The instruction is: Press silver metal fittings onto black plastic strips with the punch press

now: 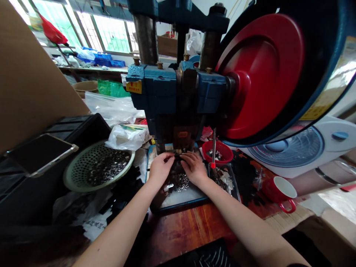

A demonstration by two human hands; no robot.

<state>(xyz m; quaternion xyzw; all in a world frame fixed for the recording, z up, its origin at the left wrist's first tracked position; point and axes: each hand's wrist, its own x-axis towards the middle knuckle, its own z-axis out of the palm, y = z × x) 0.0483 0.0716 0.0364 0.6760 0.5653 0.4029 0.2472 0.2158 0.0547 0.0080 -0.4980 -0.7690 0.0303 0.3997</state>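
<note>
A blue bench press point(161, 89) with a red flywheel point(264, 74) stands in front of me. Both hands are at its lower die area, under the ram. My left hand point(160, 168) has thumb and forefinger drawn together at the left of the die; whatever is between them is too small and dark to name. From the other side, my right hand point(196, 168) reaches in with its fingers stretched out over the dark die edge and its thumb apart. Below the hands, small shiny metal pieces point(183, 182) and a pale flat piece point(168, 187) lie on the press bed point(178, 200).
At left are a green colander point(71, 178) of small metal parts and a phone point(41, 154) on a black crate. To the right, a red bowl point(230, 157), a clear tray point(236, 185) of scraps, a red mug point(278, 191) and a fan point(289, 146) crowd the wooden table point(189, 230).
</note>
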